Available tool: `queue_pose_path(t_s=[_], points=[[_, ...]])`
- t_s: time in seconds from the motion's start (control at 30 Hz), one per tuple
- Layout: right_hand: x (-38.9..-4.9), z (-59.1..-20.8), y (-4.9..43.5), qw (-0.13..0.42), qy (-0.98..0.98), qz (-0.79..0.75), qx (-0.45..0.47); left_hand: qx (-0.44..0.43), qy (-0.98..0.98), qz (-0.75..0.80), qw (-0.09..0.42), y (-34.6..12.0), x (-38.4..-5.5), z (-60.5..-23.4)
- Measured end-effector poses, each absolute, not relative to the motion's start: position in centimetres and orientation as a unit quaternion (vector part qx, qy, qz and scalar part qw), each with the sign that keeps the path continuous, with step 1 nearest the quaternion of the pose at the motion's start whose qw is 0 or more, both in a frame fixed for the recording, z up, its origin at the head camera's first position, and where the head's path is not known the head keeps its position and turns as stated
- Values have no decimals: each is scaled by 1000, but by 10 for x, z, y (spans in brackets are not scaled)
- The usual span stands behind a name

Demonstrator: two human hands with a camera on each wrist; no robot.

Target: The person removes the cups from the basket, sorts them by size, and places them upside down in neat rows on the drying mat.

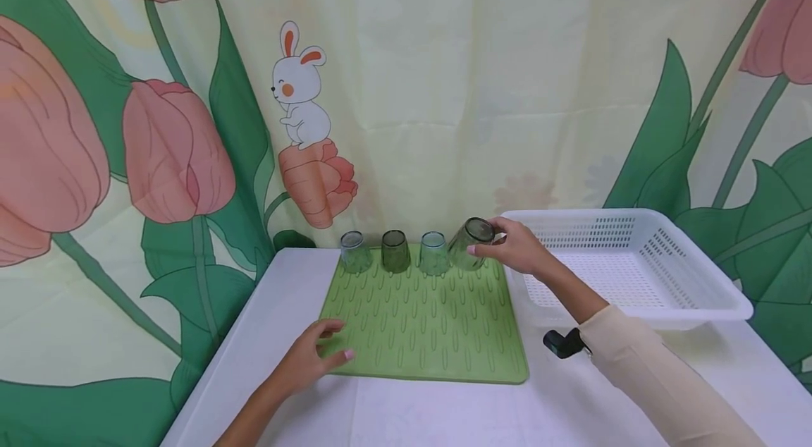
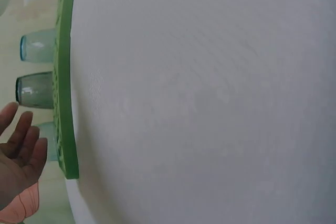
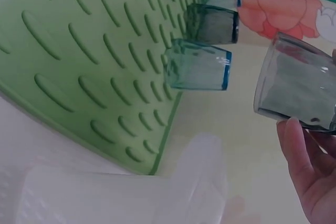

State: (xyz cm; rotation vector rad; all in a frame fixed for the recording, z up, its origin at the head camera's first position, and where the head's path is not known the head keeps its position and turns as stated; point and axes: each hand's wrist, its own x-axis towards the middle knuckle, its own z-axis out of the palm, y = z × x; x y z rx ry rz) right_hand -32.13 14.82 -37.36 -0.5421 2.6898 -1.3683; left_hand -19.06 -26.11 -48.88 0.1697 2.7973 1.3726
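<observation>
My right hand [image 1: 521, 248] grips a smoky grey glass tumbler [image 3: 296, 85] by its sides, thumb and fingers round it. The tumbler leans toward the right over the back right of a green ridged mat [image 1: 425, 334]. To its left, a row of tumblers stands on the mat's back edge: a pale blue-green one [image 1: 434, 256], a dark grey one [image 1: 395, 253] and a light bluish one [image 1: 356, 254]. My left hand [image 1: 307, 361] holds nothing; its fingers are apart and relaxed beside the mat's front left corner.
A white perforated plastic basket [image 1: 710, 315] stands on the right of the white-covered table [image 1: 380, 415], close to my right forearm. A curtain [image 1: 412, 94] printed with tulips and a rabbit hangs right behind the table.
</observation>
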Motion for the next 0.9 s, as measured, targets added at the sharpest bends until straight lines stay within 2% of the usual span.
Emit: queue_pose_path(t_s=[0.43, 0.9], points=[[-339, -377, 151, 26, 891, -422, -164, 8, 922, 387, -2, -285, -192, -497], [-357, -379, 141, 35, 903, -395, -163, -19, 928, 373, 21, -290, -190, -496]])
